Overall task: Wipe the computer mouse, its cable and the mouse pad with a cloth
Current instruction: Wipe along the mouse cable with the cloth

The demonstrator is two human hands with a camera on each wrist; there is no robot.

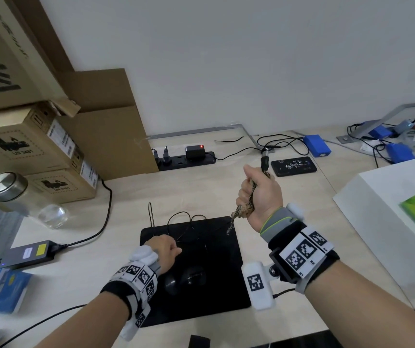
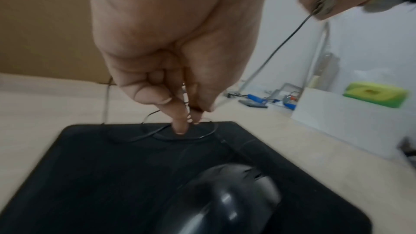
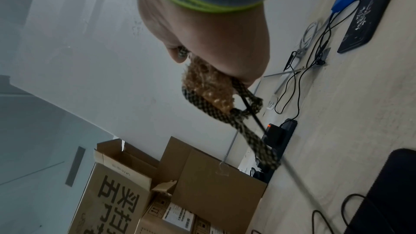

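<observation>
I see the black mouse (image 1: pixel 193 277) sitting on the black mouse pad (image 1: pixel 216 292), near the front of it, and the pad lies flat on the pale bench (image 1: pixel 289 204). The thin black cable (image 1: pixel 185 223) makes loose loops over the far part of the pad and a bit onto the bench behind it. My right hand (image 1: pixel 257 194) is lifted up above the far right corner of the pad. It is closed tight in a fist around a brown and black patterned cloth (image 1: pixel 241 209), and the cable runs through that cloth. The plug end of the cable (image 1: pixel 264 159) sticks up out of the top of my fist. A bit of the cloth hangs down under my hand. From there the cable goes down in a straight line to my left hand (image 1: pixel 162 249). My left hand is low over the far left part of the pad, with its fingers (image 2: pixel 180 122) curled and pointing down at the cable loops. In the left wrist view the fingers seem to pinch the cable, but that view is blurry. To the left there are cardboard boxes (image 1: pixel 33 141) and a glass jar (image 1: pixel 15 197) lying on its side. A black power strip (image 1: pixel 186 158) sits by the wall.
</observation>
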